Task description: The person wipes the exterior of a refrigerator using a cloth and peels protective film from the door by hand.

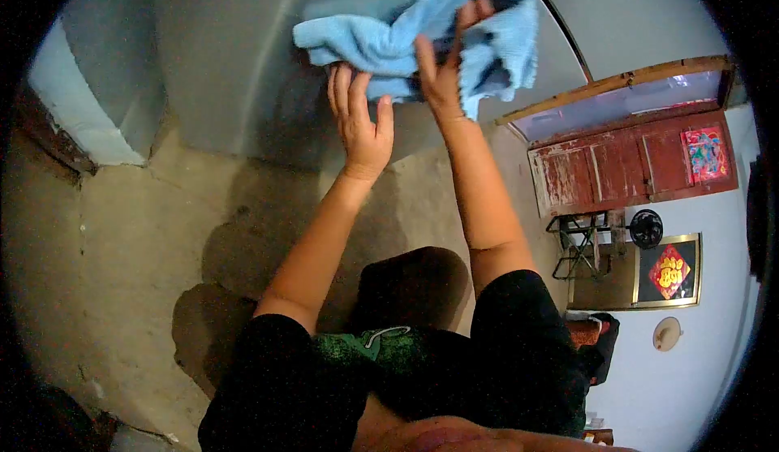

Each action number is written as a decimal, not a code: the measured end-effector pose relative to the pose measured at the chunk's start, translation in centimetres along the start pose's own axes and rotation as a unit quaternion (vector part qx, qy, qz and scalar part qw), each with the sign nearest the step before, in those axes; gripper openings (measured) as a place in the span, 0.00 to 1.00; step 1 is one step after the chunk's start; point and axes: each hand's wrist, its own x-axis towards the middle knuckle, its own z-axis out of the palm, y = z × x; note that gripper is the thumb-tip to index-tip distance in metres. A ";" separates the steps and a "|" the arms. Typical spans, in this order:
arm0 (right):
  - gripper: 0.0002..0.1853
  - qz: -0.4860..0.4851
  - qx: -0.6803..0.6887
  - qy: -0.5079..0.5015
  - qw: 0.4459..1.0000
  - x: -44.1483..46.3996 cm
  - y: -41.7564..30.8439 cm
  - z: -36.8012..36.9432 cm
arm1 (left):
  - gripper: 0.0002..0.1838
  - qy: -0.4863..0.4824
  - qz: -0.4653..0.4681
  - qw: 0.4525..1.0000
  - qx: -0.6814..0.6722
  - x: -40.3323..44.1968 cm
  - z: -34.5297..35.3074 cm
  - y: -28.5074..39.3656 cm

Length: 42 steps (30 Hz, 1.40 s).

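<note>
Left hand: fingers (342,91) spread, touching the cloth's lower edge.
Right hand (445,79): partly open, fingers under a fold.
Blue cloth (381,46): bunched against grey panel (219,62), above concrete floor (138,249).

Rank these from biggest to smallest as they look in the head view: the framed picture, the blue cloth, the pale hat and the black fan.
1. Blue cloth
2. Framed picture
3. Black fan and pale hat, too alike to rank

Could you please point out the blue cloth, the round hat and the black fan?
Blue cloth (367,44): head view, on its left-hand folds.
Round hat (667,334): head view, on its crown.
Black fan (647,229): head view, on its round middle.
</note>
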 end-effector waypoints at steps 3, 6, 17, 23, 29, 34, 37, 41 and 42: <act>0.42 -0.010 0.023 -0.083 0.996 -4.3 -0.3 2.4 | 0.26 -0.002 -0.018 1.000 0.015 -2.1 1.2 -2.0; 0.36 0.070 0.119 -0.271 0.953 -9.5 0.0 5.9 | 0.26 -0.001 -0.012 0.999 0.047 -3.1 1.3 -4.3; 0.31 -0.130 -0.038 0.162 0.978 9.0 0.0 -3.4 | 0.30 -0.048 0.072 0.991 0.100 3.8 -0.7 0.7; 0.26 -0.170 0.035 0.034 0.984 6.1 -0.4 1.2 | 0.30 0.035 -0.046 0.998 0.031 2.5 -0.8 -1.2; 0.21 0.005 0.160 -0.391 0.906 3.5 -8.4 2.4 | 0.31 0.097 -0.214 0.972 -0.025 -1.3 -1.7 -5.2; 0.18 -0.144 0.190 -0.122 0.963 6.4 -5.0 1.2 | 0.36 0.156 -0.257 0.953 -0.038 0.9 -2.1 -5.0; 0.25 -0.207 0.027 -0.007 0.978 8.5 -3.4 -0.2 | 0.30 0.167 -0.231 0.943 -0.175 3.5 -2.7 -3.3; 0.24 -0.222 -0.006 0.026 0.975 7.0 -2.5 3.9 | 0.32 0.180 -0.192 0.953 -0.147 4.0 -3.2 -3.2; 0.23 -0.229 0.017 0.060 0.971 6.2 -2.6 5.6 | 0.32 0.181 -0.196 0.953 -0.145 3.6 -3.2 -4.2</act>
